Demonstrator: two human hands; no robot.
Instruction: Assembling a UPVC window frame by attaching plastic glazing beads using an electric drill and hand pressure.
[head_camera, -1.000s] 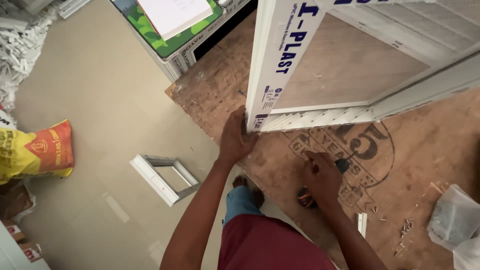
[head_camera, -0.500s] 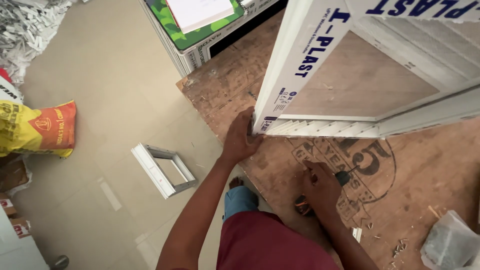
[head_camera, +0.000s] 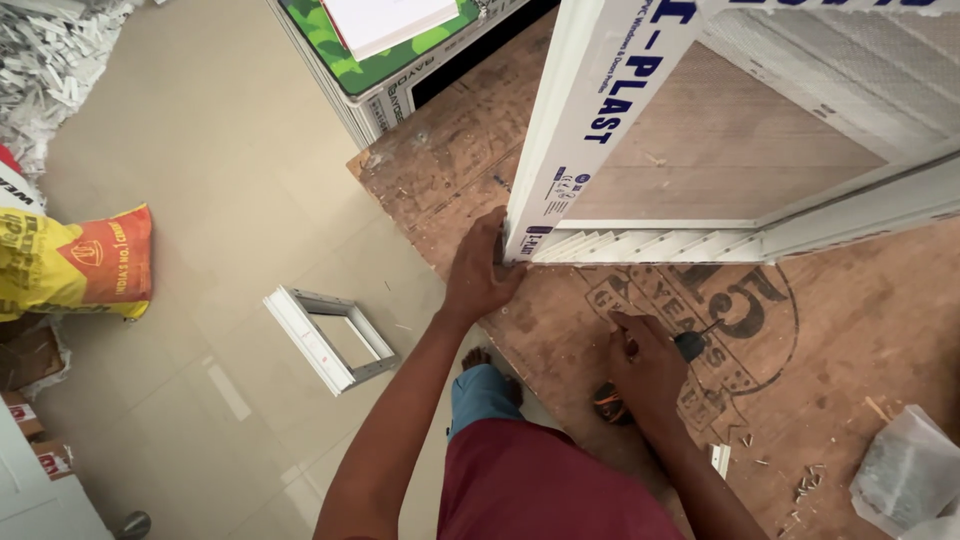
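A yellow and orange cement sack (head_camera: 75, 262) lies on the tiled floor at left, a small white frame offcut (head_camera: 330, 338) lies nearer the person, and a clear plastic bag (head_camera: 905, 472) sits at the worktop's right edge. On the plywood worktop (head_camera: 860, 330), which bears a dark round stamp, the left hand (head_camera: 482, 272) has its grip closed around the lower corner of the white window frame (head_camera: 590, 120) with blue lettering. The right hand (head_camera: 645, 362) is wrapped around a dark-tipped power drill (head_camera: 690, 345), near the frame.

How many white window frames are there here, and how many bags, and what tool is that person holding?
White window frames: 2, big one on the board, gripped by the left hand; small one on the floor.
Bags: 2, yellow sack, clear plastic bag.
Drills: 1, in the right hand.
Total: 5
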